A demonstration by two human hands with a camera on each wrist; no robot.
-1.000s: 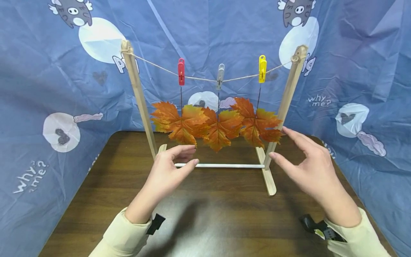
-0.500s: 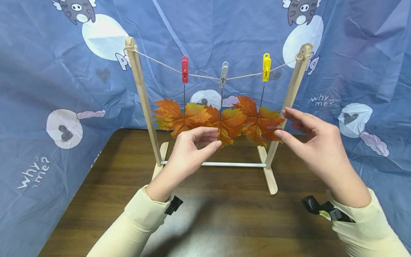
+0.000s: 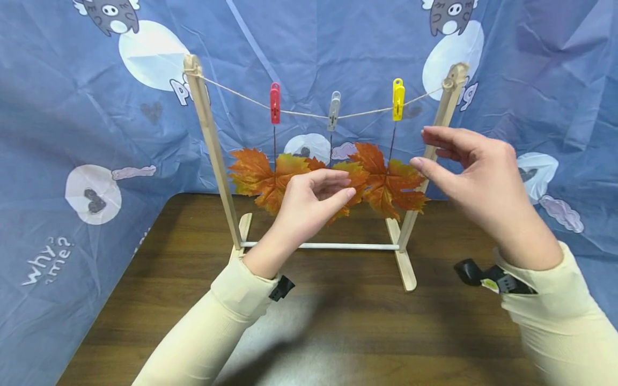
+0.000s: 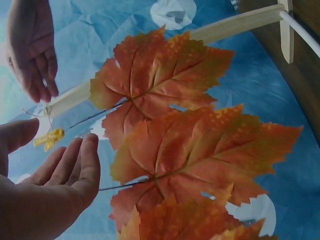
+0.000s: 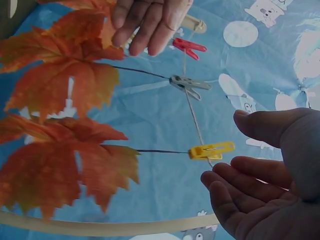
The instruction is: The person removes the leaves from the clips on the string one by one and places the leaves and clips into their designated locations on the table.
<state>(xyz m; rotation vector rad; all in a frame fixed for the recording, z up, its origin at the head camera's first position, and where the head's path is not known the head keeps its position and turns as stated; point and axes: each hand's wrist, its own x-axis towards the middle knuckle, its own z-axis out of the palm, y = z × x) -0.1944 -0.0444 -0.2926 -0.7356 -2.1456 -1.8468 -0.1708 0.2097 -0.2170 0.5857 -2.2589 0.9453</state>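
Right hand has risen, relaxed, gripping nothing, to four o'clock of yellow peg, so seemingly within reach. Left hand, also higher, relaxed and empty, fronts middle leaf, at six o'clock of grey peg.

The bench is dark brown wood with visible grain, a rounded far left corner and a pale sheen near the middle, crossed by soft shadows. Toward its far side stands a light wooden stand, the right foot flat on the surface, the left foot partly hidden by a sleeve.
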